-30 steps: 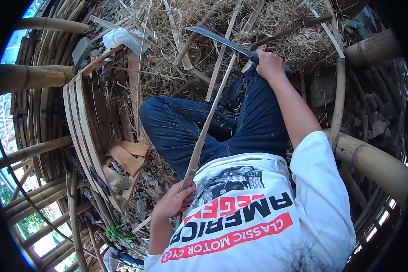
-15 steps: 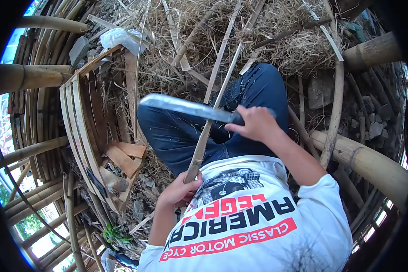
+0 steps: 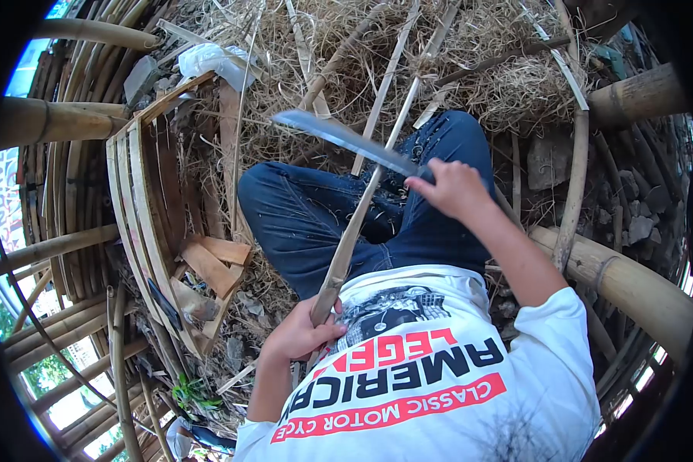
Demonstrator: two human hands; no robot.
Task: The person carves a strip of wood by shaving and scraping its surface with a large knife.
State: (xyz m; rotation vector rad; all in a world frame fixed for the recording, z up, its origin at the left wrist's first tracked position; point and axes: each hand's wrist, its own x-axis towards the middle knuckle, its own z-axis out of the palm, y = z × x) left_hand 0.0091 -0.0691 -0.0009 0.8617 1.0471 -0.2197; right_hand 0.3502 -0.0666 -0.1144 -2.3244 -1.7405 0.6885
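Note:
My left hand [image 3: 300,335] grips the near end of a long bamboo strip [image 3: 354,231], close to my white printed shirt. The strip runs up and away over my jeans-clad legs [image 3: 316,223] toward the straw. My right hand [image 3: 450,189] is closed on the handle of a large knife [image 3: 339,137]. Its blade points up-left, and it crosses the strip just above my knee.
Dry straw and shavings [image 3: 470,69] with several loose bamboo strips cover the ground ahead. A frame of bent bamboo slats [image 3: 142,200] with wood pieces inside stands at the left. Thick bamboo poles lie at the right [image 3: 631,281] and left [image 3: 46,123]. Stones [image 3: 631,208] lie at the right.
My right hand swung the knife from far out over the straw back toward my lap, then lifted it slightly up along the strip. My left hand kept its hold on the strip.

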